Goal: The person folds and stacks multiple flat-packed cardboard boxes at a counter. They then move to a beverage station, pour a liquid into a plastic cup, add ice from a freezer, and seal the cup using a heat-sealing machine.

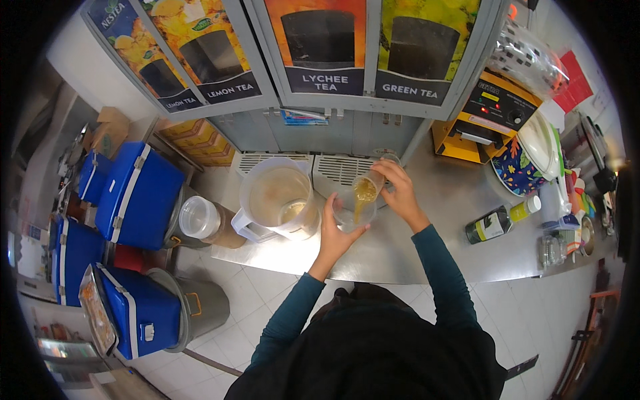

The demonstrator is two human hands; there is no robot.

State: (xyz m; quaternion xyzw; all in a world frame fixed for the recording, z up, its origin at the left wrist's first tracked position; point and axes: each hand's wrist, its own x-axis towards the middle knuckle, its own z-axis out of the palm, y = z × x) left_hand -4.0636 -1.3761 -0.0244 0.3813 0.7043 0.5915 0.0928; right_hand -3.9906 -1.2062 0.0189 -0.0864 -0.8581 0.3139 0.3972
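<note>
Steadily: the right hand (396, 188), fingers curled round the tilted cup (373, 179), pours amber liquid (365, 192); the left hand (335, 237), thumb and fingers spread, cradles the lower cup (345, 209) over the counter (430, 200), right of the pitcher (253, 195). Keep rims close, the stream thin and centred.

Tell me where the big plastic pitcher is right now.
In the head view, the pitcher stands left of centre on the steel counter, between the person's left hand and the tall brown container.
</note>
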